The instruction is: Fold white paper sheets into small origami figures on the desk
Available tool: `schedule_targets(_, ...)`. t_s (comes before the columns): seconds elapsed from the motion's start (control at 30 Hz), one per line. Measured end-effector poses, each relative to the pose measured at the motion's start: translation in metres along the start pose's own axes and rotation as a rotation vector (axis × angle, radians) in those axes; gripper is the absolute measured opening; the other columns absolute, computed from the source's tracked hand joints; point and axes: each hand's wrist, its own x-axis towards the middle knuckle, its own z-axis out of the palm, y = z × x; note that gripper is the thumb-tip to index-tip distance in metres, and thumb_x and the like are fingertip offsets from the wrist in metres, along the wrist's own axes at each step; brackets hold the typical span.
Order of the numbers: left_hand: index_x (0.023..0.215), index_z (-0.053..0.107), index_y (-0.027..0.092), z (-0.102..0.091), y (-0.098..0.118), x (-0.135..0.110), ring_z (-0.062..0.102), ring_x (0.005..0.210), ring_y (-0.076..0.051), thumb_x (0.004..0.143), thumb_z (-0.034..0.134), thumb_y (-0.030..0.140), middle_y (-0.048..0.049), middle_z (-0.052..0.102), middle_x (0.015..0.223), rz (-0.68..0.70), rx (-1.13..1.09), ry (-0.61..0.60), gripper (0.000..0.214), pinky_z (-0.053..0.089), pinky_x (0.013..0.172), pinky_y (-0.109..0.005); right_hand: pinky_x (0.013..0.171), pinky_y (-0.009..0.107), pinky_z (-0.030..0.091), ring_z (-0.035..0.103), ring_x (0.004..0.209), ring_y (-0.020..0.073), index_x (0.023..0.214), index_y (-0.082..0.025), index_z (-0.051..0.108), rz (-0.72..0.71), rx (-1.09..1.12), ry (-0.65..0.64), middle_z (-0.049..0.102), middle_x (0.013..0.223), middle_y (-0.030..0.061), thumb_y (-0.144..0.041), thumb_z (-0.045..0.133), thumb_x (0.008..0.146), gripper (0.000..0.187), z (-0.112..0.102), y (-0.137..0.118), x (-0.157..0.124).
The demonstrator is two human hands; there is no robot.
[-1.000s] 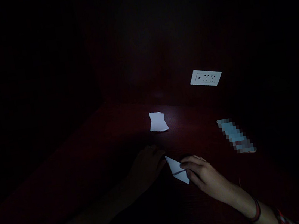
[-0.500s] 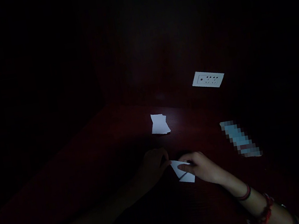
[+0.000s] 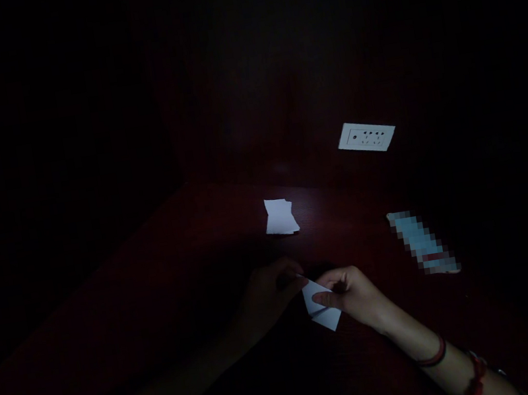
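Two hands are pinching a small folded paper (image 3: 322, 308) just above the dark table (image 3: 180, 271): left hand (image 3: 269, 293) and right hand (image 3: 352, 293) fingers clamped on opposite edges. Light, flimsy, probably creasing easily.

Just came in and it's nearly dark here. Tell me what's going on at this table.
A person pinches a small white paper between both hands, left hand at its upper corner, right hand with the thumb on top, over the dark red table. A second white paper lies farther back, untouched.
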Motion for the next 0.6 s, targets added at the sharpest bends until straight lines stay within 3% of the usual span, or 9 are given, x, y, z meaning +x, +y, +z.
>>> schedule_targets(0.17, 0.085, 0.052, 0.019, 0.0012, -0.0043, 0.0005, 0.056, 0.075, -0.014, 0.07, 0.051, 0.022, 0.0006, 0.059, 0.078, -0.016, -0.035, 0.041, 0.015, 0.043, 0.064, -0.024, 0.046, 0.02, 0.037, 0.05, 0.051, 0.0102, 0.073, -0.012, 0.062, -0.007, -0.031, -0.003, 0.059, 0.059, 0.0009, -0.033, 0.06, 0.063, 0.023, -0.0024, -0.0001, 0.0014)
schedule_targets(0.37, 0.087, 0.051, 0.02, 0.0013, -0.0051, 0.0011, 0.056, 0.072, -0.013, 0.071, 0.051, 0.022, 0.0017, 0.058, 0.075, -0.025, -0.015, 0.046, 0.016, 0.043, 0.062, -0.024, 0.048, 0.018, 0.034, 0.045, 0.053, 0.0083, 0.069, -0.012, 0.061, -0.149, -0.064, -0.055, 0.054, 0.058, -0.0008, -0.036, 0.046, 0.075, 0.03, -0.005, -0.0046, 0.0025)
schedule_targets(0.6, 0.088, 0.048, 0.019, 0.0045, -0.005, 0.0003, 0.057, 0.071, -0.013, 0.071, 0.052, 0.022, 0.0015, 0.059, 0.075, -0.04, -0.066, 0.021, 0.018, 0.043, 0.061, -0.023, 0.049, 0.019, 0.036, 0.048, 0.054, 0.0098, 0.069, -0.012, 0.062, -0.122, -0.124, -0.001, 0.057, 0.061, 0.0005, -0.035, 0.052, 0.071, 0.025, -0.0033, -0.0004, 0.0031)
